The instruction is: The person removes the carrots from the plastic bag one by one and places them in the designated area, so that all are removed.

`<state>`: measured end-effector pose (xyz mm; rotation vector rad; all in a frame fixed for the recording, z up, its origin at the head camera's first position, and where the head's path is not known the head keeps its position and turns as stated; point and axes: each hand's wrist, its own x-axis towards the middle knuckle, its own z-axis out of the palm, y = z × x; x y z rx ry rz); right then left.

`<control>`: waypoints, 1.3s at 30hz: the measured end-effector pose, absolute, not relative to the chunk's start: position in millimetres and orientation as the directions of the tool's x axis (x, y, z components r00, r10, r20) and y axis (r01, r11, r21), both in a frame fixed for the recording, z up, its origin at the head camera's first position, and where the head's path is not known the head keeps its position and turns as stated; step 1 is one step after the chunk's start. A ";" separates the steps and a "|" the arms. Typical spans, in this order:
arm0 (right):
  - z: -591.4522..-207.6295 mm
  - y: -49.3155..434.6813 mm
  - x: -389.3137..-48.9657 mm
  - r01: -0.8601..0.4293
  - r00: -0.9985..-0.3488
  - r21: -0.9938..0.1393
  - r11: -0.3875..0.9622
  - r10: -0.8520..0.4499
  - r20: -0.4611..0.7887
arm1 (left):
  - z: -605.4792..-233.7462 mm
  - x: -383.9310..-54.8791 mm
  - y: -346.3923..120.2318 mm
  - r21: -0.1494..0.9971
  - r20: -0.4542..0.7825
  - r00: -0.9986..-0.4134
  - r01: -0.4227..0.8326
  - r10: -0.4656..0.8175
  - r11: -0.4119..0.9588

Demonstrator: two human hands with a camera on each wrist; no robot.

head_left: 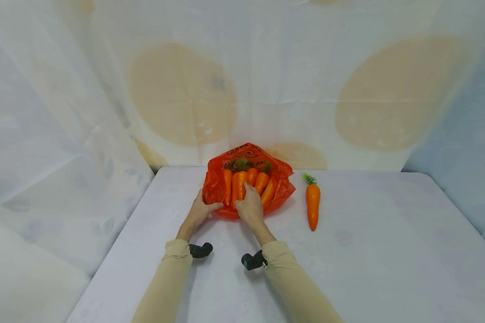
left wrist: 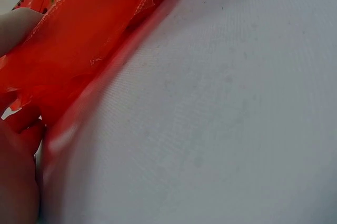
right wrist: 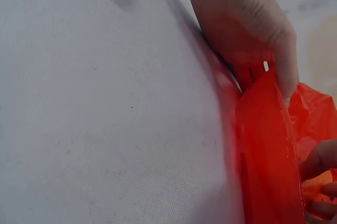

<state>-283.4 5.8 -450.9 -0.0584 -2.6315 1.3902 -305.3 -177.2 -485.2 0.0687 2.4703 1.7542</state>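
**Carrots (head_left: pixel 261 183) in an open red bag (head_left: pixel 282 193), with one loose carrot (head_left: pixel 313 204) outside**

From the head, the carrots are seen bunched in the bag on the white table (head_left: pixel 372 255), green tops towards the back; the loose carrot lies apart to the right. One carrot in the bag is gripped by the right hand (head_left: pixel 250 206), and the bag's near edge is held by the left hand (head_left: pixel 201 211). If bumped by the right sleeve (head_left: pixel 295 278), the loose carrot might be rolled away.

From the left wrist, thin plastic is shown pinched between thumb and fingers; were it let slip, the mouth could sag.

From the right wrist, bent fingers are shown around something orange inside the bag; how firmly cannot be told. By hard pulling, the plastic could be torn and carrots spilled.
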 end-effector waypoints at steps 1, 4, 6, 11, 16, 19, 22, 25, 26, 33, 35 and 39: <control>-450.2 5.9 -283.3 -0.039 -0.985 -0.829 0.557 0.116 0.124 | -484.9 -304.8 -177.3 0.944 -0.063 -0.993 -0.027 0.100 0.330; -448.0 6.4 -283.0 -0.029 -0.985 -0.849 0.528 0.131 0.115 | -484.1 -303.6 -177.5 0.945 -0.060 -0.993 -0.024 0.100 0.327; -446.8 6.8 -282.7 -0.022 -0.984 -0.856 0.516 0.139 0.110 | -483.9 -303.4 -177.7 0.945 -0.059 -0.993 -0.023 0.100 0.326; -445.6 7.2 -282.4 -0.004 -0.982 -0.864 0.503 0.162 0.099 | -485.0 -304.7 -178.1 0.944 -0.064 -0.993 -0.026 0.103 0.328; -445.8 6.8 -282.8 0.001 -0.983 -0.862 0.507 0.158 0.091 | -485.9 -304.9 -177.5 0.944 -0.059 -0.993 -0.023 0.099 0.330; -446.4 7.5 -282.7 0.007 -0.984 -0.873 0.488 0.157 0.081 | -486.7 -305.2 -177.1 0.942 -0.058 -0.993 -0.022 0.100 0.335; -447.1 9.3 -283.6 0.005 -0.983 -0.888 0.461 0.164 0.080 | -486.9 -304.7 -176.4 0.941 -0.062 -0.994 -0.026 0.095 0.339; -447.0 11.8 -285.2 0.004 -0.982 -0.900 0.436 0.170 0.078 | -486.8 -304.2 -176.0 0.941 -0.061 -0.994 -0.028 0.090 0.338; -446.8 12.7 -285.5 0.006 -0.983 -0.904 0.427 0.169 0.073 | -486.9 -304.4 -176.0 0.941 -0.060 -0.994 -0.027 0.089 0.338; -446.3 16.4 -286.2 0.025 -0.985 -0.925 0.379 0.167 0.042 | -488.6 -305.0 -176.1 0.942 -0.065 -0.994 -0.031 0.091 0.333; -445.3 17.1 -285.6 0.015 -0.986 -0.929 0.371 0.161 0.048 | -488.6 -305.5 -175.9 0.946 -0.072 -0.993 -0.038 0.095 0.322; -443.4 18.2 -285.7 0.002 -0.987 -0.932 0.362 0.151 0.056 | -481.0 -303.1 -174.5 0.949 -0.087 -0.991 -0.051 0.101 0.311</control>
